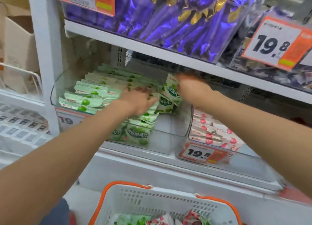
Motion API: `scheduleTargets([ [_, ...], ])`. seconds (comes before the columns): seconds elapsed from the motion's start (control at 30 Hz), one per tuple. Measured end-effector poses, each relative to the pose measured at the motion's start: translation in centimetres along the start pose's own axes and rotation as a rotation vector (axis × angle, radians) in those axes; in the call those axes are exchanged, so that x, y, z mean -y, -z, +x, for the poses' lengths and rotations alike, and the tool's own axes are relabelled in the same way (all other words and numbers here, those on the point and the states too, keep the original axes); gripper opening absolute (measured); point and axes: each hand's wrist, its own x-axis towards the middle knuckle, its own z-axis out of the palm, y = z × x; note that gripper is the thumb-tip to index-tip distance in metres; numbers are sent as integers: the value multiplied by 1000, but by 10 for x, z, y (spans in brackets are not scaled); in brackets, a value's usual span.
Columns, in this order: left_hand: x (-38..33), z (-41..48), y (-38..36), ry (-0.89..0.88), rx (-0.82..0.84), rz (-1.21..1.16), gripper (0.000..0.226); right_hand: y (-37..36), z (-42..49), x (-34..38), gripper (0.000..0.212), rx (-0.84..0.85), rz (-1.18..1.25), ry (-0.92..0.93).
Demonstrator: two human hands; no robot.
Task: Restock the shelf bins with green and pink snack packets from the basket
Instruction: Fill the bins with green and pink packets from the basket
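We lay our left hand (140,101) flat, fingers spread, on the green packets (91,96) stacked in the clear bin (179,128). Our right hand (190,88) touches a few upright green packets at the bin's right side; blur hides whether it grasps them. Pink packets (214,133) fill the next bin (239,157) to the right. More of both lie in the basket (168,197) below.

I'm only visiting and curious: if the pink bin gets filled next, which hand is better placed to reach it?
Probably the right hand: it is at the right end of the green bin, beside the pink bin. The left hand rests on the green packets farther left.
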Motion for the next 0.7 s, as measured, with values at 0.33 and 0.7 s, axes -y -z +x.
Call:
scheduleTargets([
  [0.33,4,1,-9,-7,-82,96,76,-5,36,-2,41,133,21,55],
  [0.7,2,-1,-7,9,-71,93,71,-35,52,9,52,254,13,53],
])
